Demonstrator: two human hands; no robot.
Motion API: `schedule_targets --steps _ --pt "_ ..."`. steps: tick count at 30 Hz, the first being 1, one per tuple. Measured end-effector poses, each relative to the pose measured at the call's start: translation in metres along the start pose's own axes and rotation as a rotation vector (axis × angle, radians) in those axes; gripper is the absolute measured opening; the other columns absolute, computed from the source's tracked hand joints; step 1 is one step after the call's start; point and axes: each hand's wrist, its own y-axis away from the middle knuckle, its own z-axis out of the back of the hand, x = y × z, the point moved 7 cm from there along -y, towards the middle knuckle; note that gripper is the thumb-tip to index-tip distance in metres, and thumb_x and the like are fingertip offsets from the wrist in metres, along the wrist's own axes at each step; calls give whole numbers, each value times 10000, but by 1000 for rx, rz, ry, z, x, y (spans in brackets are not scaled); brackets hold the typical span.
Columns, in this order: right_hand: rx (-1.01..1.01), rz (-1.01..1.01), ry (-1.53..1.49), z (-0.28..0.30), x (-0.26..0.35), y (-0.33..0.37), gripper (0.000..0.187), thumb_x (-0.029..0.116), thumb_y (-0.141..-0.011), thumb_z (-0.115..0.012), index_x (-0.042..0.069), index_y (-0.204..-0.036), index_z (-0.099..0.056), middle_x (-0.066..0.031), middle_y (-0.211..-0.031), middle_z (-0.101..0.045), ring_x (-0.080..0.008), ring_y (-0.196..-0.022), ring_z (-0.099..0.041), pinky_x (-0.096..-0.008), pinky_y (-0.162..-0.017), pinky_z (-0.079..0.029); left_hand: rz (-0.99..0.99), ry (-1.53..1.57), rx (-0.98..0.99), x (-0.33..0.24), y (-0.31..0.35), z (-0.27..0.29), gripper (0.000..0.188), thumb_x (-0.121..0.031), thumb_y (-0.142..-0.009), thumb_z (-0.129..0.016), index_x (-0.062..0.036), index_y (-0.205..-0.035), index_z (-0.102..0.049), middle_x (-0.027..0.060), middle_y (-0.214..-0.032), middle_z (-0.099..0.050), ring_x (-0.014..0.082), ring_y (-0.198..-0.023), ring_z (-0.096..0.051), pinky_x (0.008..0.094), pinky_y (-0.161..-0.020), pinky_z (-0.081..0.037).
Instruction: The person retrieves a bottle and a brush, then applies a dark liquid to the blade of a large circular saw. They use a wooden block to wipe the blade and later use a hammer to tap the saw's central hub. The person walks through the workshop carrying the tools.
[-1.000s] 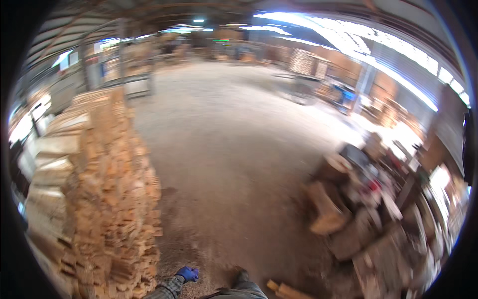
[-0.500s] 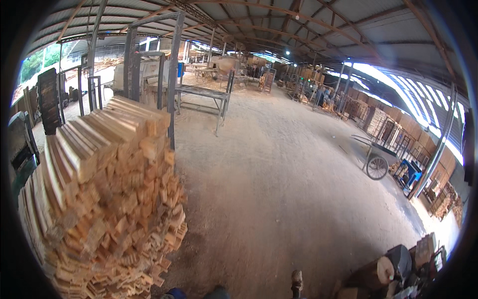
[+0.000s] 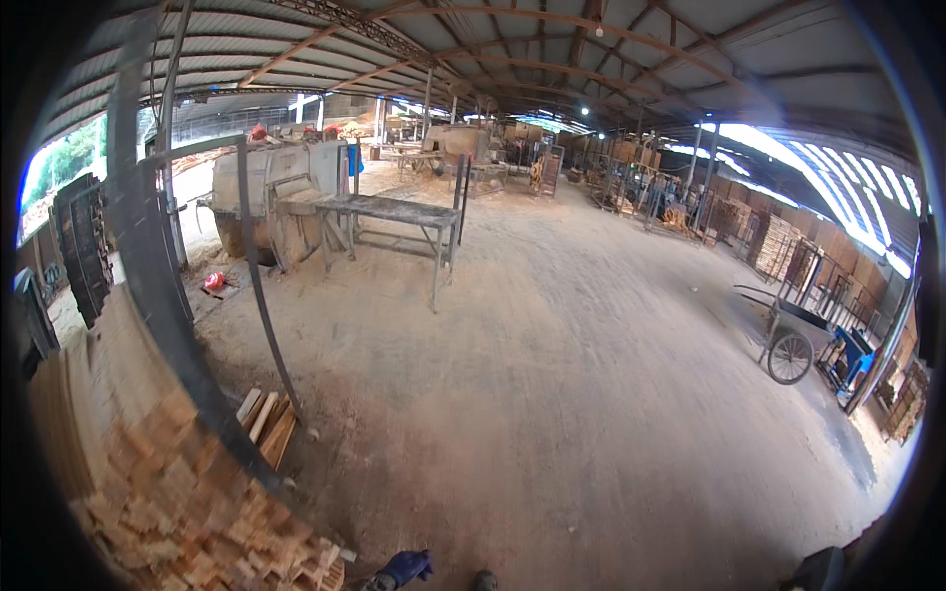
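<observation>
My left hand (image 3: 409, 565), in a dark blue glove, shows at the lower edge. Its fingers look loosely apart, and I see nothing in them. Just left of it, the lower end of a tall stack of sawn wood strips (image 3: 187, 492) comes close without visible contact. The dark toe of a shoe (image 3: 485, 581) pokes in to the right of the glove. My right hand is out of view.
A dark metal frame (image 3: 177, 325) rises beside the stack, with a few loose strips (image 3: 266, 424) at its foot. Ahead stand a metal table (image 3: 394, 209) and a large machine (image 3: 281, 197). A two-wheeled cart (image 3: 793, 335) is at right, near a blue machine (image 3: 849, 360).
My view has moved forward past the stack, which now sits lower at left. The table and machine look nearer. The gloved left hand shows more; the log pile at lower right has mostly gone.
</observation>
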Motion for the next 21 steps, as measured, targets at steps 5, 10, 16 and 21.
schedule_targets --steps 5,10,16,21 --pt "81 52 157 -17 225 -111 345 371 -866 -707 67 -1031 -702 -62 -832 -660 -232 -688 -621 -357 -624 -542 157 231 -343 29 -66 122 609 -454 -1057 -381 17 -850 -707 143 -833 -736 236 -643 -702 359 -662 -599" --pt "165 150 279 -58 455 -214 357 388 -869 -699 76 -1042 -706 -63 -844 -667 -236 -694 -629 -355 -629 -550 403 551 -574 47 -93 204 510 -387 -1044 -433 61 -971 -666 215 -829 -722 281 -645 -705 382 -582 -596" --pt "291 325 363 -197 692 -311 325 384 -920 -622 104 -1058 -710 -76 -864 -676 -256 -729 -643 -394 -647 -558 445 -182 -369 -43 -249 357 387 -368 -977 -539 -16 -936 -693 152 -918 -734 316 -781 -695 419 -699 -557" --pt "284 150 426 -325 791 -355 302 352 -916 -629 96 -1061 -695 -83 -849 -670 -263 -725 -645 -412 -643 -560 202 -788 -409 -139 -384 478 289 -371 -876 -622 -111 -920 -740 148 -943 -708 311 -892 -679 431 -817 -525"
